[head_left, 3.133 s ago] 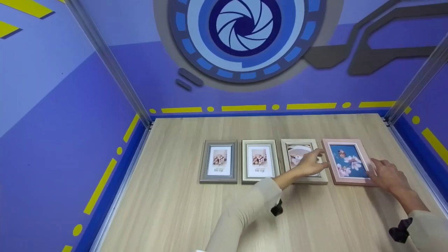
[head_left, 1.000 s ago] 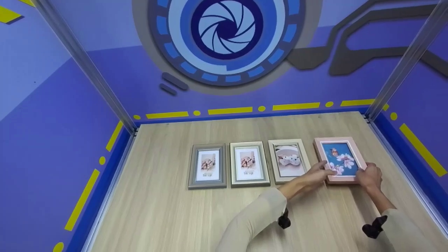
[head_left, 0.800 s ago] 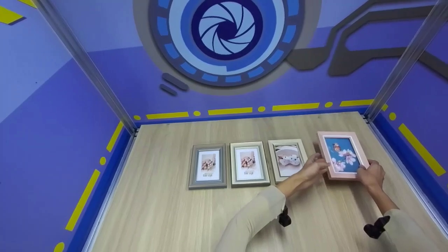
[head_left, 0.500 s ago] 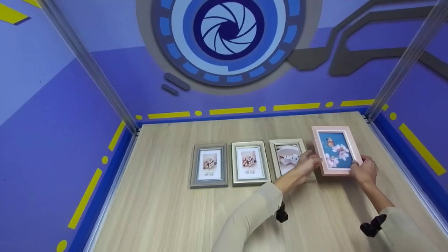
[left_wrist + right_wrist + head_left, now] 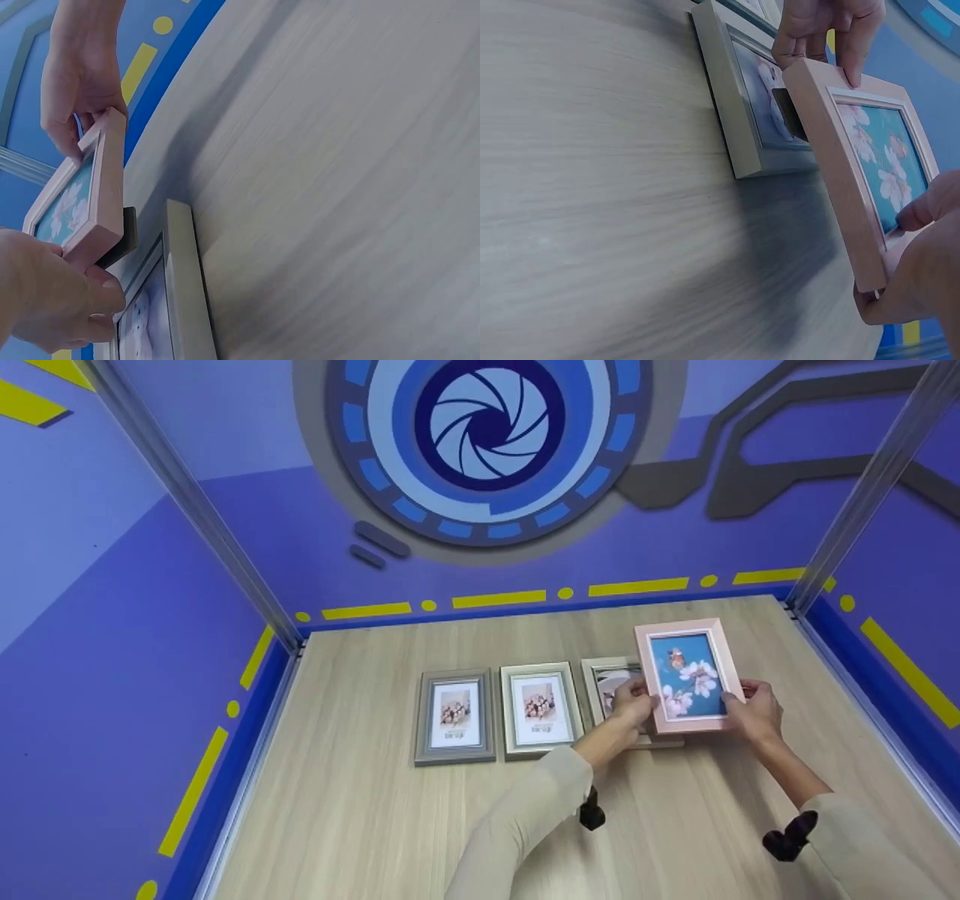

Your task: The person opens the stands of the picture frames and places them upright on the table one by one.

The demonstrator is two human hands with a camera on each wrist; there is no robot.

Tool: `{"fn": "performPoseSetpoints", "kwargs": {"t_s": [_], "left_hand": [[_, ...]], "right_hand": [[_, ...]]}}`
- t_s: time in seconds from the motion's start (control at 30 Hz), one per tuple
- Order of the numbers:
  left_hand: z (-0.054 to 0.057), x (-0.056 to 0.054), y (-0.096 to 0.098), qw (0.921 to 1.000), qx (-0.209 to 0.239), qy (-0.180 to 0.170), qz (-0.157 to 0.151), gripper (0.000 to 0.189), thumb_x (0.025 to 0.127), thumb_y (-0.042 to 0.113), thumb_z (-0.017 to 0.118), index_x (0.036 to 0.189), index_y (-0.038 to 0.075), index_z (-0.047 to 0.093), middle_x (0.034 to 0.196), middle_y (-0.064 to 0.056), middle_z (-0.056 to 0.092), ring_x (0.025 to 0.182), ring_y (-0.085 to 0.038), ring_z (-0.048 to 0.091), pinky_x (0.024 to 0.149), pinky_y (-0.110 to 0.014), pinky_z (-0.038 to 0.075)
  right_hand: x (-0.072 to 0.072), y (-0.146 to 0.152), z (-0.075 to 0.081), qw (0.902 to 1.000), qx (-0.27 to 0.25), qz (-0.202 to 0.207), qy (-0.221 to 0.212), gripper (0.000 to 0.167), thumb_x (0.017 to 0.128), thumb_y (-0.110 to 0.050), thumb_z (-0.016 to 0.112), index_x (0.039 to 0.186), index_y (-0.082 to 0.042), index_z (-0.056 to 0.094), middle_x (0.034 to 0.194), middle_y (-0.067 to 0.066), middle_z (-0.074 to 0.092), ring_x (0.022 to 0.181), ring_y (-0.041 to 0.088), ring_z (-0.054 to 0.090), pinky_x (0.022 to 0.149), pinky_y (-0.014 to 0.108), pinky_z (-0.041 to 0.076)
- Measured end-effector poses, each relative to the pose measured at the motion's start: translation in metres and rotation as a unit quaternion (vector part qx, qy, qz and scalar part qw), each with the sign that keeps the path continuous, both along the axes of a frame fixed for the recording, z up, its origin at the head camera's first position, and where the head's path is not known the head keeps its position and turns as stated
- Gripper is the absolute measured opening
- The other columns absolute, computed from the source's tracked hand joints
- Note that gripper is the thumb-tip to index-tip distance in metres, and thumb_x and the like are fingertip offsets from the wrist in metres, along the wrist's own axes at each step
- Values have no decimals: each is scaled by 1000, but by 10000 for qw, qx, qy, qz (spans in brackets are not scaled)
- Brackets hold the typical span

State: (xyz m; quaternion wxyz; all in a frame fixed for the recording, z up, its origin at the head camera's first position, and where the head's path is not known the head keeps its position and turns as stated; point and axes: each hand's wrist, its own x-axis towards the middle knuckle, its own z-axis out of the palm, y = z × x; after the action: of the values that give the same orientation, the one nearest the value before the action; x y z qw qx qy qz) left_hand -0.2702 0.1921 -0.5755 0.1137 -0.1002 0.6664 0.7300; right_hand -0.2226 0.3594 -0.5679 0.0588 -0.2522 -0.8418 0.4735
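Frame [image 5: 688, 679], pink, between left fingers [image 5: 638, 688] and right fingers [image 5: 754, 687], both gripping its opposite sides

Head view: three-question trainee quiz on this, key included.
1. True or false: the pink picture frame lies flat on the wood-grain tabletop.
2. What grips it? A) left hand only, B) right hand only, C) both hands.
3. How many others lie on that tabletop?

Key:
1. False; it is held up above it.
2. C; left hand and right hand.
3. Three: grey frame, champagne frame, cream frame.
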Motion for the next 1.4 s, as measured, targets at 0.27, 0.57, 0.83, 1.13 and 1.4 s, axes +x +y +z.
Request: {"fn": "performPoseSetpoints", "kwargs": {"t_s": [0.27, 0.57, 0.83, 1.13, 1.4], "left_hand": [[14, -5, -27, 9995, -126, -263, -74, 37, 81, -14, 61, 116, -3, 69, 95, -7, 68, 88, -17, 62, 82, -28, 57], [32, 5, -83, 9977, -15, -647, -176, 36, 83, -13, 59, 117, -2, 64, 101, -12, 67, 89, -23, 64, 83, -36, 59], [35, 4, -128, 9959, 54, -761, -481, 39, 85, -13, 59, 122, -2, 63, 98, -7, 67, 76, -13, 58, 67, -19, 52], [48, 1, -169, 9944, -191, -734, -733, 35, 88, -10, 61, 122, -2, 66, 90, -3, 66, 72, -10, 57, 65, -18, 50], [50, 11, -211, 9958, -86, -613, -674, 29, 89, -10, 62, 118, -8, 63, 86, -2, 62, 72, -10, 58, 73, -21, 57]], "right_hand": [[-6, -16, 2, 9982, -73, 568, -175, 64, 108, -33, 31, 153, 13, 28, 147, 38, 42, 134, 49, 44, 116, 61, 35], [-11, -52, 11, 9900, -374, 1298, -401, 64, 109, -35, 32, 151, 14, 31, 150, 37, 39, 138, 47, 41, 118, 60, 33], [-13, -78, 16, 9852, -668, 1530, -391, 63, 109, -34, 38, 150, 13, 36, 150, 35, 43, 138, 45, 44, 117, 56, 38], [-18, -104, 18, 9753, -1226, 1759, -534, 63, 109, -34, 40, 151, 12, 34, 150, 30, 43, 131, 33, 49, 84, 19, 56], [-28, -134, 24, 9661, -1303, 2196, -377, 59, 108, -32, 46, 146, 14, 42, 138, 28, 56, 99, 8, 63, 78, 16, 57]]}}
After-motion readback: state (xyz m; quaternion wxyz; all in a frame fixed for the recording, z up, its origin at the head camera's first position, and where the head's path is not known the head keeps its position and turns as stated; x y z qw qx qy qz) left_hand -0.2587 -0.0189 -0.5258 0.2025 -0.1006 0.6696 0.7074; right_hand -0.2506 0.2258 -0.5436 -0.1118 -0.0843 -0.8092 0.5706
